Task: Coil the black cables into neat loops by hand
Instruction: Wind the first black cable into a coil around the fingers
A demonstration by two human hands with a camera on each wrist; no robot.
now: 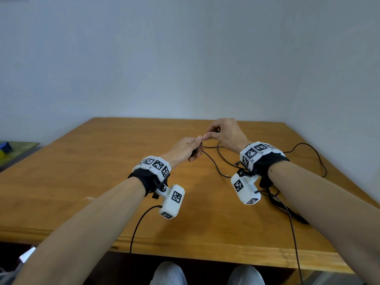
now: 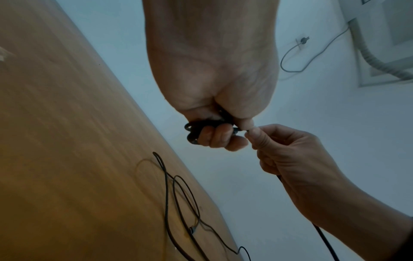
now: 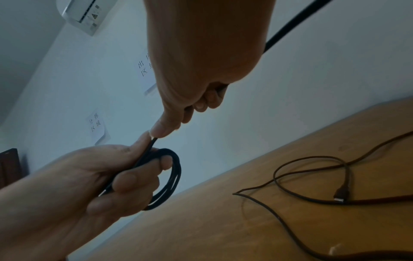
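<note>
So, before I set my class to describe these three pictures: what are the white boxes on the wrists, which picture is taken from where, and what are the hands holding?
No machine here: a person works with bare hands. The white box strapped to each wrist is a small camera, marked with black-and-white squares. The wide picture comes from a camera on the head, looking down. The other two pictures each look along one hand from its wrist. The left hand grips a few loops of black cable. The right hand pinches the strand just beside those loops. More cable lies loose on the wooden table, with a plug at one end.
</note>
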